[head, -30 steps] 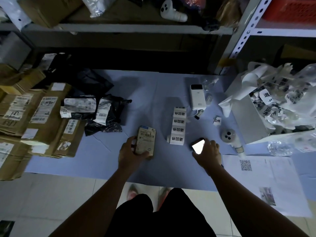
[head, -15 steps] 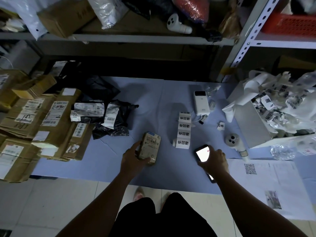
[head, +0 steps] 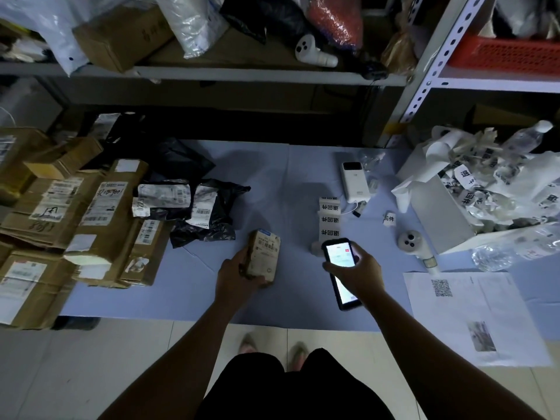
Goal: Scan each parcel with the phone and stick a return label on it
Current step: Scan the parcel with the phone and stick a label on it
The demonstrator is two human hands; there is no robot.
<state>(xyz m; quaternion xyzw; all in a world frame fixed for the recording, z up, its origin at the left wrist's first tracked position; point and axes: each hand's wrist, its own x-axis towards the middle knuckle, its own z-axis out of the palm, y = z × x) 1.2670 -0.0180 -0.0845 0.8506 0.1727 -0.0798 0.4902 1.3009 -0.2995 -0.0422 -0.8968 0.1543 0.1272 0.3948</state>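
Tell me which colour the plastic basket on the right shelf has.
The basket is red, with a fine mesh wall; the head view shows it best.

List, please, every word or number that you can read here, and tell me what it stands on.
"退回件": repeated down the label strip.
"回件": on the loose sticker.
"0229": apparently, on the white label of the black bag.
Too small or blurred: the label on the parcel in the left hand, the phone screen, the carton labels, the printed sheet.

Bare left hand (head: pixel 239 274), bare right hand (head: pixel 360 271), unsleeved forearms (head: pixel 188 338), black garment (head: pixel 291 389) over thighs, feet (head: pixel 248 344) below
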